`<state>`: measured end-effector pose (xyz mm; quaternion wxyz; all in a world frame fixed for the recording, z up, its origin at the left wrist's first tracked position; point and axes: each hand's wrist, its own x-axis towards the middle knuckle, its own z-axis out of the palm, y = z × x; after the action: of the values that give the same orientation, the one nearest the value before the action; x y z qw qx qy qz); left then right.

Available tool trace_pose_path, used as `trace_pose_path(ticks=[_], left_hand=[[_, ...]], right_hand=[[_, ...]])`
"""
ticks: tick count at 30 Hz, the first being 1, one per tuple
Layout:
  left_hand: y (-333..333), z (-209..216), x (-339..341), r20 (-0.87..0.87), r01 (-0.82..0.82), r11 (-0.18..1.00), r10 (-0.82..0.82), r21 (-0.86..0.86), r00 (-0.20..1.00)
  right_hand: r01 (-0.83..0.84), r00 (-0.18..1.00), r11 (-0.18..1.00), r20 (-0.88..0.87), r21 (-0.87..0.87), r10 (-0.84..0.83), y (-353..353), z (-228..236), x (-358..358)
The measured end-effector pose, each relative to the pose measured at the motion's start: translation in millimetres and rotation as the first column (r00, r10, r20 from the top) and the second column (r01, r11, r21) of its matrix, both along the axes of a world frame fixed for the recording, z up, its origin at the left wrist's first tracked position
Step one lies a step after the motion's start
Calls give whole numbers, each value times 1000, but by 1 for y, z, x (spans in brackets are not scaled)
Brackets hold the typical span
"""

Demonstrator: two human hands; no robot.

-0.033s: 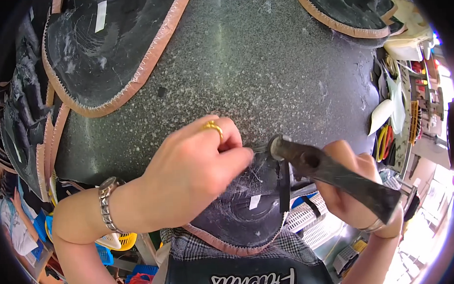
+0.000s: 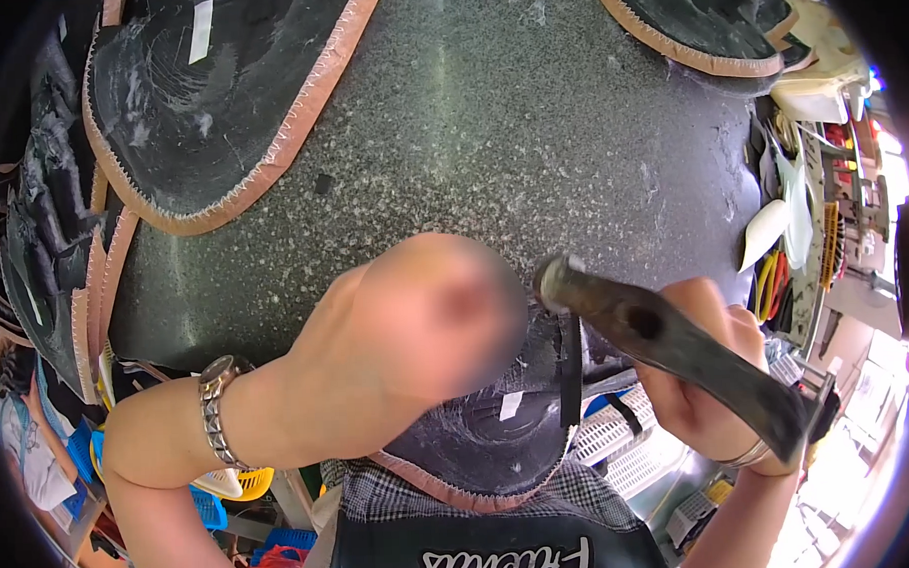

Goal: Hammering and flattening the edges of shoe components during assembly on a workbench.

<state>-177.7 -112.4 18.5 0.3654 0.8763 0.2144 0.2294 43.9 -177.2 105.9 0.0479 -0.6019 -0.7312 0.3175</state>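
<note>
My right hand (image 2: 703,375) is wrapped round a hammer (image 2: 713,365); its dark, worn steel head lies slantwise over the fingers. The hammer's round face is just above the edge of a black stitched piece with a tan border (image 2: 470,439), which lies at the bench's near edge against my body. My left hand (image 2: 406,331), with a metal watch at the wrist, bends in over this piece, to the left of the hammer face. A blurred patch covers its fingertips now; the frame just before shows them curled together, and what they pinch is hidden.
A dark speckled work surface (image 2: 450,154) spreads ahead. Similar black pieces with tan edges lie at the far left (image 2: 198,113) and far right (image 2: 685,16), and more are stacked at the left rim. Tools and paper crowd the right side; baskets (image 2: 620,443) stand below.
The hammer face has shifted slightly left and up, its tail end slightly down. My left hand stays about where it was, its fingers now blurred over.
</note>
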Motion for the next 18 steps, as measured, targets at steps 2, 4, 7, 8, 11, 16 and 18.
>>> trace_pose_path(ticks=[2, 4, 7, 8, 11, 16, 18], left_hand=[[-5, 3, -1, 2, -5, 1000, 5, 22, 1000], [-6, 2, -2, 15, -15, 995, 14, 101, 1000], [-9, 5, 3, -15, -40, 997, 39, -63, 999], [-7, 3, 2, -5, -30, 997, 30, -66, 1000], [3, -4, -6, 59, -51, 996, 55, -66, 997], [0, 2, -13, 0, 57, 991, -57, 123, 998], [0, 2, -14, 10, 55, 980, -58, 192, 998]], right_hand=[[-233, 950, 896, 284, 377, 128, 5, -10, -18], [-310, 950, 938, 79, 156, 301, 15, -10, -9], [-399, 909, 904, 197, 152, 368, 9, -8, -5], [-387, 901, 919, 245, 76, 359, 5, -6, -7], [-372, 911, 925, 224, 79, 347, 9, -13, -5], [-464, 839, 860, 416, 212, 350, 13, 3, -20], [-346, 916, 936, 243, 68, 321, 14, -2, -17]])
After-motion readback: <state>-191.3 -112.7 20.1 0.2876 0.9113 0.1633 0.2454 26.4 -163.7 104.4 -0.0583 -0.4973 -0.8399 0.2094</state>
